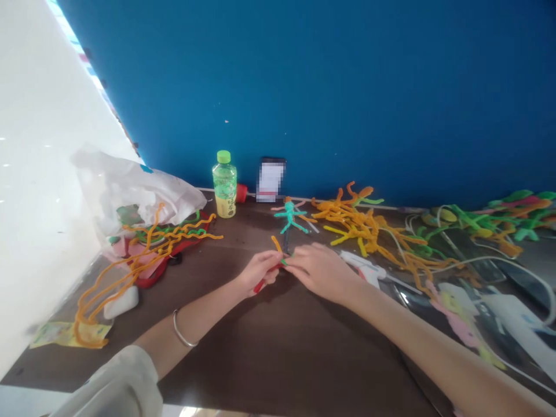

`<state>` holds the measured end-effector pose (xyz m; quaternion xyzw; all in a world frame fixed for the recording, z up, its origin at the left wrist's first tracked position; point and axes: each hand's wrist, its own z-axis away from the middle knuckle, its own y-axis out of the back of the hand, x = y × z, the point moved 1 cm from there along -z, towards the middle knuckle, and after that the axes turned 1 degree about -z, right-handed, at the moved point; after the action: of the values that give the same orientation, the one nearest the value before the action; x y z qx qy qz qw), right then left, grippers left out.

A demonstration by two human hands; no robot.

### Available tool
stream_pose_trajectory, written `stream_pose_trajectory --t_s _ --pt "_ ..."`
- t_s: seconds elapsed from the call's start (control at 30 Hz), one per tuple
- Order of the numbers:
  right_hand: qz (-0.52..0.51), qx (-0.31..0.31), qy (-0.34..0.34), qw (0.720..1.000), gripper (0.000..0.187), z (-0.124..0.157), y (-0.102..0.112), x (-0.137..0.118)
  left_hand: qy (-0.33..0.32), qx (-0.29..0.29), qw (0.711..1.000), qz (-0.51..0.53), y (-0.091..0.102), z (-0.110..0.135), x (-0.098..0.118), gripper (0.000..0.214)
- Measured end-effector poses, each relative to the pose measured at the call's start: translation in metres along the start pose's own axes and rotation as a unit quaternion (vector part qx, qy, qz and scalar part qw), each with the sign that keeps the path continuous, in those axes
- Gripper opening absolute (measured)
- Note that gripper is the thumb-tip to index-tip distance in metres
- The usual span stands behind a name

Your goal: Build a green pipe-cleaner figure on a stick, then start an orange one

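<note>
My left hand (263,271) is closed round an orange pipe cleaner (276,244), whose fuzzy end sticks up past the thumb. A slim red piece (259,285) pokes out below the same fingers; its kind is unclear. Against the left fingertips, my right hand (319,271) has its fingers pinched together. A small green bit (284,262) shows where the two hands meet, but what the right fingers grip is mostly hidden. Just beyond them is a turquoise pipe-cleaner figure (289,218) with an orange head and spread limbs.
Orange pipe-cleaner shapes (369,229) are heaped at right, near a white glue gun (362,265) and cables. A green-capped bottle (225,188) and a phone (271,180) stand by the blue wall. Left lie loose orange pipe cleaners (130,267) and a white plastic bag (169,194).
</note>
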<state>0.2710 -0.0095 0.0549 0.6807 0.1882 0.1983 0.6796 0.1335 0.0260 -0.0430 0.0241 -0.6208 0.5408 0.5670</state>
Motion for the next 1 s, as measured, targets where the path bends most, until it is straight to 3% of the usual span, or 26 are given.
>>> stream_pose_trajectory --t_s 0.37,0.53,0.77,0.87,1.0 --pt "0.119 0.050 0.091 0.987 0.015 0.008 -0.026 -0.006 -0.047 0.044 0.997 -0.039 0.000 -0.002 -0.005 0.030" --pt "0.127 0.055 0.091 0.986 0.014 0.012 -0.027 -0.004 -0.062 0.053 0.995 -0.051 0.001 -0.003 -0.005 0.034" --pt "0.048 0.061 -0.011 0.997 0.019 0.012 -0.008 -0.001 -0.072 0.067 0.989 -0.108 0.003 -0.009 -0.010 0.038" --pt "-0.060 0.055 -0.084 0.993 0.020 0.011 -0.004 0.001 -0.056 0.057 0.993 -0.088 0.002 -0.007 -0.008 0.037" --pt "-0.206 0.034 -0.153 0.966 0.017 0.010 -0.003 0.010 -0.021 0.024 0.999 -0.039 0.001 -0.001 -0.003 0.034"
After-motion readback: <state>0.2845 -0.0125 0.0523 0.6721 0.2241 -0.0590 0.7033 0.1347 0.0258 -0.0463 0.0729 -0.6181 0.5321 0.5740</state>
